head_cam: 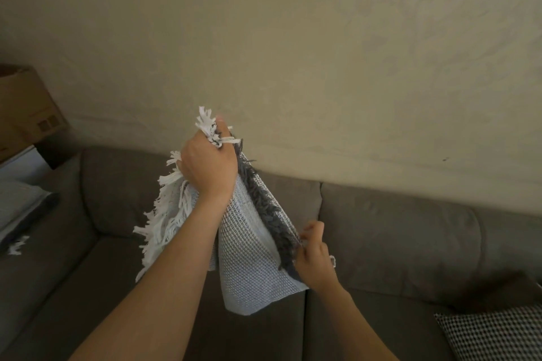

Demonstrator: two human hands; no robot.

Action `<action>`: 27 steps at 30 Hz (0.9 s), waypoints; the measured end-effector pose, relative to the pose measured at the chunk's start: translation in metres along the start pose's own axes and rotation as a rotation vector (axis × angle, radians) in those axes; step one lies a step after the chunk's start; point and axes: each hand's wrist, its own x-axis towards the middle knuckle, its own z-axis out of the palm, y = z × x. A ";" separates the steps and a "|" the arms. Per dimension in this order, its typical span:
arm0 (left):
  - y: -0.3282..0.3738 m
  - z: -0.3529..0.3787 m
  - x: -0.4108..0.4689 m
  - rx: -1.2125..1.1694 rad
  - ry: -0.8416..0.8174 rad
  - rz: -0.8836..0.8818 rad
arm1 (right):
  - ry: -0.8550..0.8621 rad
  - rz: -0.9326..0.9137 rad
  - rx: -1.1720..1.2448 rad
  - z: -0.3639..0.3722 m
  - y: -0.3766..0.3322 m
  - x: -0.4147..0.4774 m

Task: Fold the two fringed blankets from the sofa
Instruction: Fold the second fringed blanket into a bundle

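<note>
Two hands up over the sofa (396,228), both closed on one blanket (249,261). Left hand (208,165) raised highest, fisted round a bunched corner, white and grey fringe (205,121) sprouting above the knuckles, fingertips hidden behind the cloth. Right hand (314,258) lower and to the right, pinching the dark-fringed edge, exact finger hold hard to make out. Pale waffle-weave cloth hanging doubled between them, clear of the seat. Far left on the sofa, a second blanket (20,214), pale with a dark border, cut off by the frame edge. Bottom right, a checked cushion (498,337), cropped at the corner. Beyond the sofa's left end, a cardboard box (26,114), dim and partly out of view.
</note>
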 end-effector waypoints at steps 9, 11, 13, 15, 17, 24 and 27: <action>0.010 0.003 0.006 -0.078 0.041 0.031 | 0.189 0.013 -0.173 0.001 0.005 0.013; 0.012 0.005 0.003 -0.077 0.025 0.038 | 0.065 0.049 -0.219 0.001 0.001 0.018; 0.012 0.008 0.001 -0.082 0.012 0.049 | -0.106 0.077 -0.254 0.001 0.000 0.021; 0.013 0.010 -0.001 -0.085 0.003 0.059 | -0.238 0.087 -0.275 0.003 0.000 0.021; 0.014 0.011 -0.004 -0.080 -0.002 0.068 | -0.314 0.112 -0.283 0.005 0.001 0.017; 0.012 0.018 -0.005 -0.125 -0.003 0.105 | -0.394 0.222 -0.366 0.013 0.009 0.009; 0.005 0.020 -0.003 -0.110 -0.010 0.109 | -0.420 0.261 -0.348 0.006 0.008 0.013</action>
